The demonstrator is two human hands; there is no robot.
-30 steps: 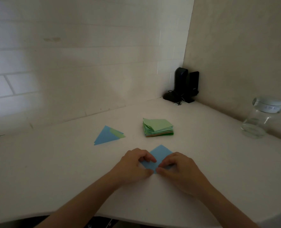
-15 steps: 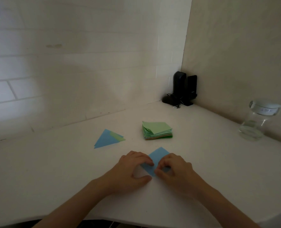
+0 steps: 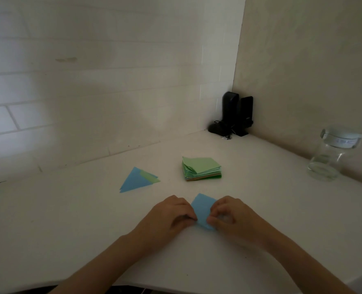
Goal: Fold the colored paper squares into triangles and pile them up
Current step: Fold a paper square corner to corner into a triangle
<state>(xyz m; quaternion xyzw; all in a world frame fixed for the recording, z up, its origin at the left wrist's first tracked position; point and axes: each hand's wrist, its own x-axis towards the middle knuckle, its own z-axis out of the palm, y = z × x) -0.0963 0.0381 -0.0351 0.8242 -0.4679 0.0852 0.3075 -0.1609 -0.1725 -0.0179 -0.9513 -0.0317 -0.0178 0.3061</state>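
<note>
Both hands, left [image 3: 169,217] and right [image 3: 233,219], now pinch the blue paper square [image 3: 203,209] closer together at 6 o'clock; folding has begun.

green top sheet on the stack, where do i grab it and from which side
Pinch the green top sheet at its right corner, which juts a little past the stack of paper squares. Come from the right with the right hand; the sheet lies flat, so only a jutting corner offers a lip.

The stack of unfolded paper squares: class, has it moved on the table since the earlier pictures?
No. The stack of squares keeps its place relative to the folded triangles and the black speakers; only the camera shifted.
</note>
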